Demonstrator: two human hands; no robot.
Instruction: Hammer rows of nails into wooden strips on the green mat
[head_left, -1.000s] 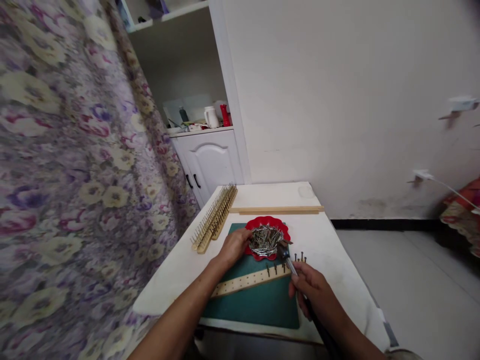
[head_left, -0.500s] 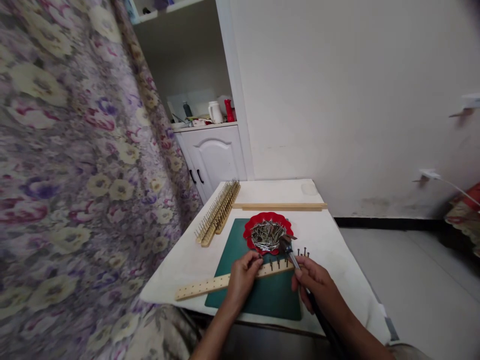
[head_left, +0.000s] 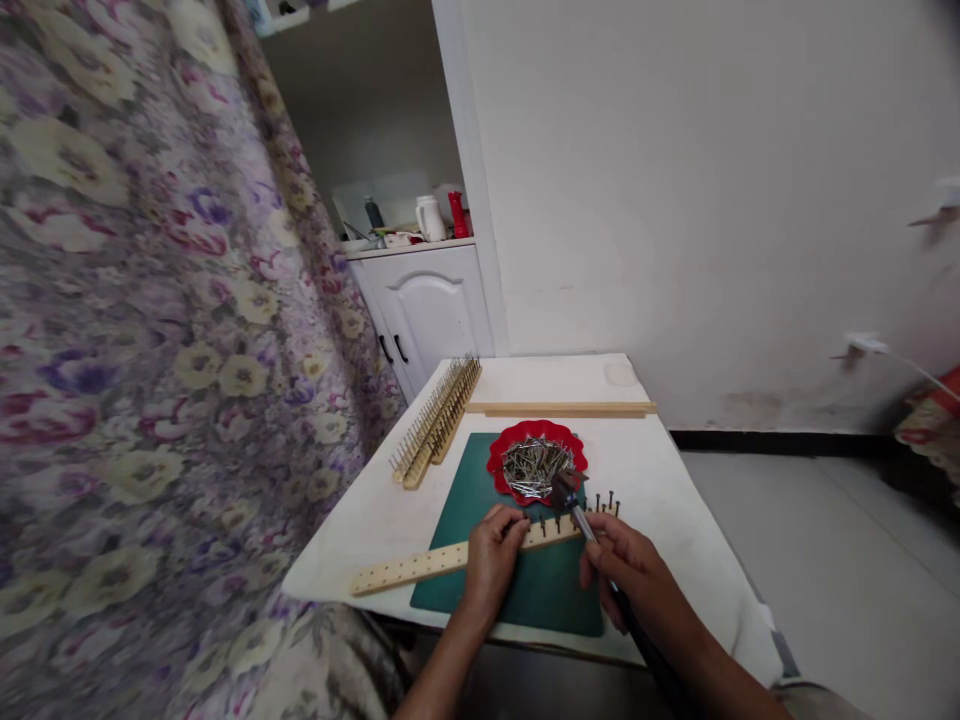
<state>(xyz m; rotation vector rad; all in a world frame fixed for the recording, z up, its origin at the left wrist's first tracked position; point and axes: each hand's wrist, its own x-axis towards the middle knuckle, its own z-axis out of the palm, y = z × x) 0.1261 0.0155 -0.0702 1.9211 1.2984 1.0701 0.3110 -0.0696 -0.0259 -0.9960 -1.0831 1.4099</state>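
Well, at the far left a flowered curtain (head_left: pixel 150 350) hung in folds. Next to it stood a white cupboard (head_left: pixel 431 300), and its shelf held a dark bottle (head_left: pixel 373 213), a white jug (head_left: pixel 430 220) and a red bottle (head_left: pixel 458 215). Along the left side of the white table (head_left: pixel 330 555), two boards (head_left: pixel 435 430) lay side by side, thick with upright nails. Nearer the front, a pale wooden strip (head_left: pixel 420 570) ran aslant, its left end over the bare tabletop and the rest across a green mat (head_left: pixel 555 590). Small holes dotted the left part of the strip.

The left hand (head_left: pixel 493 560) rested over the strip's middle, thumb and forefinger drawn close together just beside the first of a row of standing nails (head_left: pixel 559 523); whether they pinched a nail, I could not tell. Behind that hand sat a red scalloped bowl (head_left: pixel 517 434) heaped with loose nails (head_left: pixel 529 465), and beyond it two thin wooden bars (head_left: pixel 562 409) lay across the table. A hammer (head_left: pixel 582 522) slanted up to the bowl's near right edge, its head overlapping the rim in view. The right hand (head_left: pixel 626 570) was wrapped round its handle, near the strip's nailed right end. Farther right, a white plug (head_left: pixel 866 342) with a cord stuck out from the pale wall (head_left: pixel 675 200).
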